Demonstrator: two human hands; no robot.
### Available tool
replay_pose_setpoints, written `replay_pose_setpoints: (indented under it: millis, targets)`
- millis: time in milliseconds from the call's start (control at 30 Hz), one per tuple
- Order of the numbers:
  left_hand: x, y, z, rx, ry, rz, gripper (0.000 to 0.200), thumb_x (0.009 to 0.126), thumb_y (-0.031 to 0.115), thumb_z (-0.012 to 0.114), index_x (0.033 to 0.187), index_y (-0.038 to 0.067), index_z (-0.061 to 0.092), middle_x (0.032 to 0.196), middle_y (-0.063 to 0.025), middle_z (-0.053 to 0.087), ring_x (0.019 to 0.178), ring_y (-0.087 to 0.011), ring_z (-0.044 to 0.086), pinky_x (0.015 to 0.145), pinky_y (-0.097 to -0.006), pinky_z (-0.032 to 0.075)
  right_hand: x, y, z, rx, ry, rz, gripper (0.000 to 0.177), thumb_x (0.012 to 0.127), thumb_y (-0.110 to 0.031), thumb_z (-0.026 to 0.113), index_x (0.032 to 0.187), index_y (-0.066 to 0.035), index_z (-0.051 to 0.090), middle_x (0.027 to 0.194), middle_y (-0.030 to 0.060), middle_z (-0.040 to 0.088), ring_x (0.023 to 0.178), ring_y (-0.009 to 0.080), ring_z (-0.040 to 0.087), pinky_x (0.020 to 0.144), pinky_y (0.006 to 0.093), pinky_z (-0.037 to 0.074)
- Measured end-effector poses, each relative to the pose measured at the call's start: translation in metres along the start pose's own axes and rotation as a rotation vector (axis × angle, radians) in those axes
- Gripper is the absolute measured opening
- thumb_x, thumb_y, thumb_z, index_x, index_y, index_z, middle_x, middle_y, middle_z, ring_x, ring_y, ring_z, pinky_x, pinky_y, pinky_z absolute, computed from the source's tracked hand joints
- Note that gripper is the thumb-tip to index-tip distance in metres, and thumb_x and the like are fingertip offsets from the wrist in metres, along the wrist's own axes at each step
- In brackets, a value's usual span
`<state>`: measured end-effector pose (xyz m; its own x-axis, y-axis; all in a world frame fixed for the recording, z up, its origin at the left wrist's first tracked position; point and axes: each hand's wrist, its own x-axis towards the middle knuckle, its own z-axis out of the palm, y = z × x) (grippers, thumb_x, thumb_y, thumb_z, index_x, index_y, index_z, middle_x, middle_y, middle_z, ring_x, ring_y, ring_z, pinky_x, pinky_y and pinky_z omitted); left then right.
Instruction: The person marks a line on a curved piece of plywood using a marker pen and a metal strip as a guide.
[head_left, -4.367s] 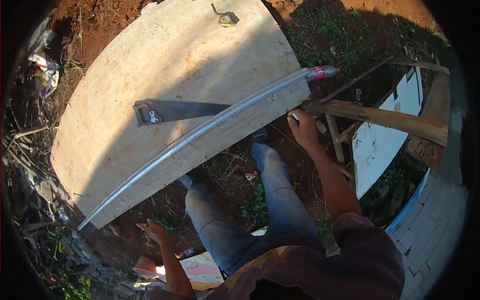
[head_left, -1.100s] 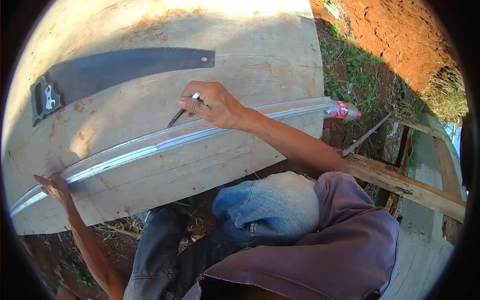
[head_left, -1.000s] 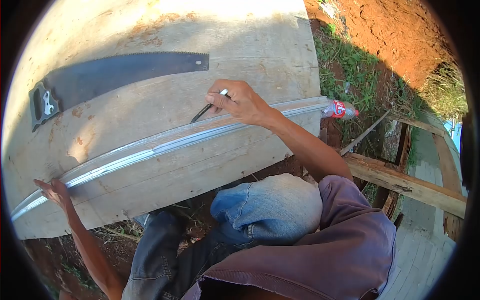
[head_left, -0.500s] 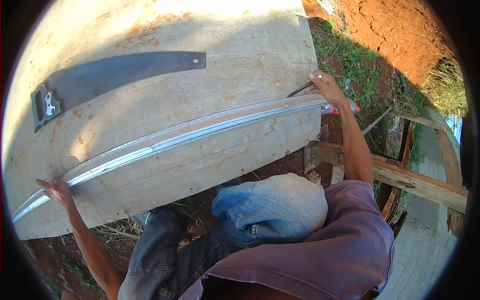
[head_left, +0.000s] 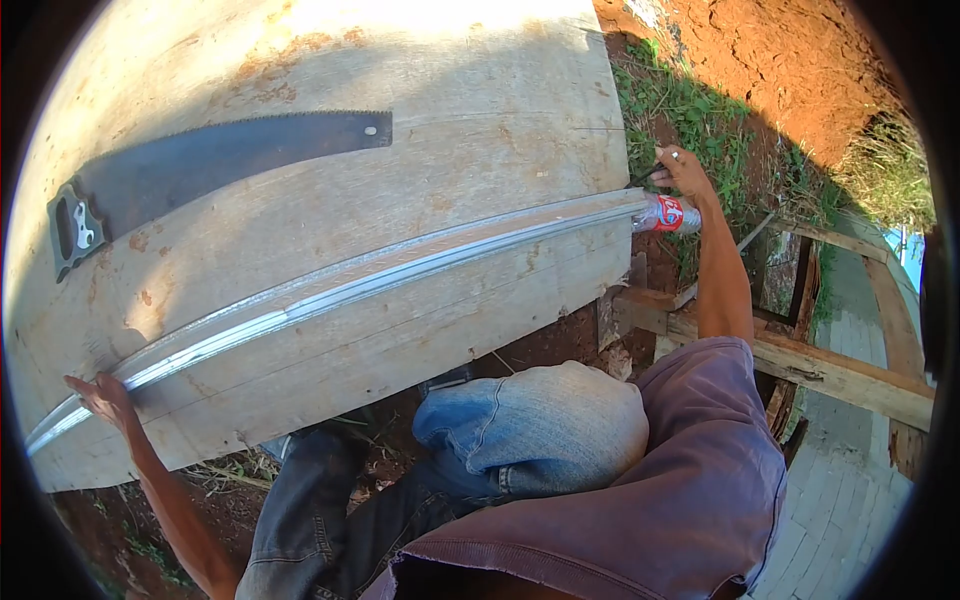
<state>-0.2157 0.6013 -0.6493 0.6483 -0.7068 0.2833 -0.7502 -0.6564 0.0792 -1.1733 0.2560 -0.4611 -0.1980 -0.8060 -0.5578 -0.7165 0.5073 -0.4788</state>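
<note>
A long, shiny metal channel (head_left: 400,262) lies across a plywood sheet (head_left: 450,160), running from lower left to the right edge. My left hand (head_left: 108,402) grips the channel near its left end and presses it to the wood. At the sheet's right edge, my right hand (head_left: 684,174) holds a slim dark pen (head_left: 645,177), its fingers pinched round it and its tip near the channel's right end. Just below that hand, a clear plastic bottle (head_left: 667,213) with a red label sits against the channel's end.
A handsaw (head_left: 235,160) rests on the plywood above the channel, teeth facing away. Wooden beams (head_left: 800,362) stand at the right. Grass (head_left: 690,120) and red soil (head_left: 800,70) lie beyond the sheet. My bent knee (head_left: 570,420) is close to the near edge.
My right hand has moved right with the pen, off the wood and past its edge, uncovering more of the bottle. My left hand stays on the channel. The view has shifted slightly.
</note>
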Motion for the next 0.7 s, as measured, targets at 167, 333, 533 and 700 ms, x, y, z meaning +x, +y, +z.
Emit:
replay_pose_setpoints:
  millis: [167,333,533,700]
  targets:
    - [0.001,-0.002,0.001,0.006,0.022,0.01,0.072,0.085,0.02,0.044,0.147,-0.005,0.017,0.146,-0.0268,0.034,0.129,-0.0418,0.039,0.115,-0.0484,0.016,0.009,0.012,-0.02,-0.293,0.274,0.011,0.035,0.095,-0.036,0.057,0.093,-0.001,0.058,0.083,0.0078,0.061,0.07,0.0161,0.066,0.061,0.0304,0.057]
    - [-0.002,0.022,-0.014,-0.041,-0.045,-0.145,0.073,0.085,0.019,0.044,0.149,-0.001,0.016,0.149,-0.0256,0.029,0.133,-0.043,0.034,0.115,-0.0477,0.018,-0.001,-0.009,0.011,-0.065,0.574,-0.222,0.031,0.098,-0.03,0.053,0.096,0.001,0.057,0.09,0.0107,0.065,0.07,0.0175,0.067,0.06,0.0305,0.056]
    - [-0.009,0.069,-0.041,-0.114,0.105,-0.027,0.077,0.078,0.01,0.049,0.145,-0.01,0.016,0.134,-0.0355,0.042,0.127,-0.0436,0.041,0.116,-0.0491,0.016,-0.035,-0.064,0.119,-0.095,0.618,-0.602,0.023,0.099,-0.013,0.048,0.113,0.004,0.056,0.107,0.0137,0.063,0.093,0.0198,0.063,0.082,0.031,0.053]
    - [-0.007,0.078,-0.046,-0.196,0.133,-0.137,0.085,0.07,0.002,0.049,0.145,-0.01,0.01,0.133,-0.0339,0.044,0.127,-0.0421,0.041,0.117,-0.0499,0.01,-0.061,-0.161,0.248,-0.328,0.329,-0.911,0.029,0.09,-0.014,0.063,0.114,0.001,0.058,0.11,0.0165,0.06,0.099,0.0276,0.059,0.091,0.0388,0.044]
